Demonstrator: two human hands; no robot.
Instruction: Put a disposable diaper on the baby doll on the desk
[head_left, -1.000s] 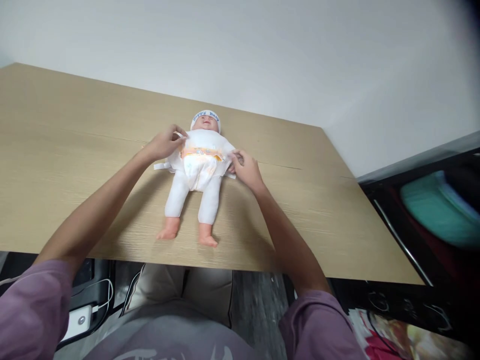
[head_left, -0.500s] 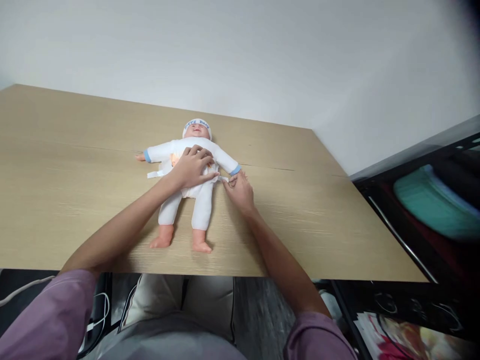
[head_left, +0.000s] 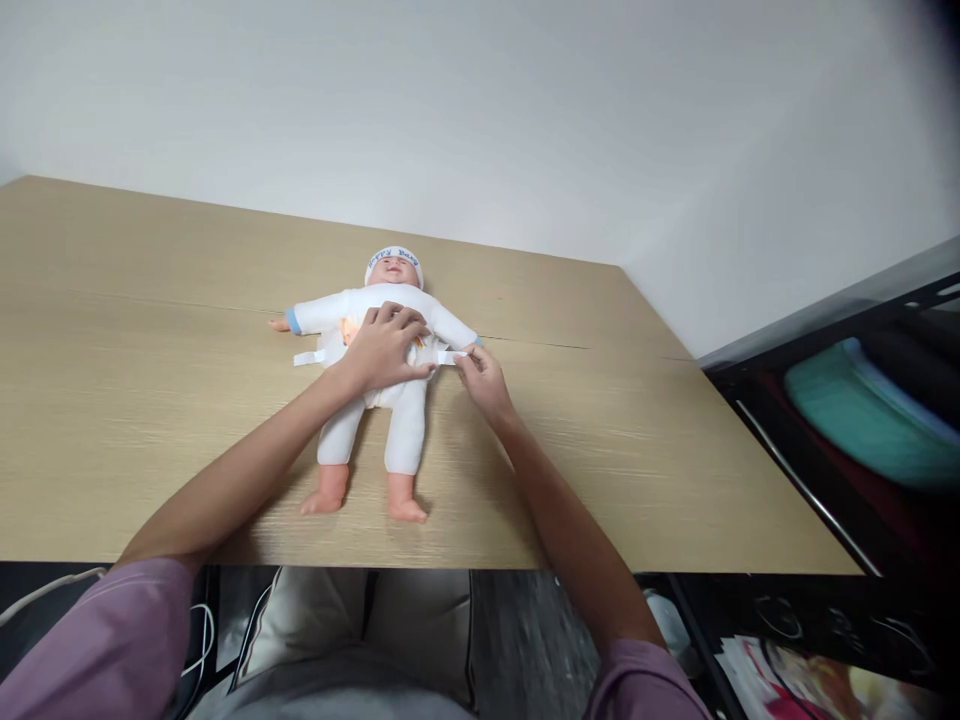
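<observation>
Your right hand has its grip closed in a pinch, thumb and fingertips meeting at the outer end of the right tab. That white strip runs left to right, from the right edge of the nappy out to your fingertips, so the nappy lies directly left of this grip. The doll wearing it lies on its back on the bench, head far and feet near, its long axis crossing the strip nearly square.

Your left hand is palm down over the front of the nappy, fingers spread and pointing far, thumb reaching right to just beside the strip's inner end. Its grip is loose and open; you cannot tell whether anything is caught under the palm.

The right hand is the nearer one to the strip's outer end, the left hand to its inner end. Over on the left, the left tab sticks out beyond the nappy, free of both hands, with your left hand nearer to it
</observation>
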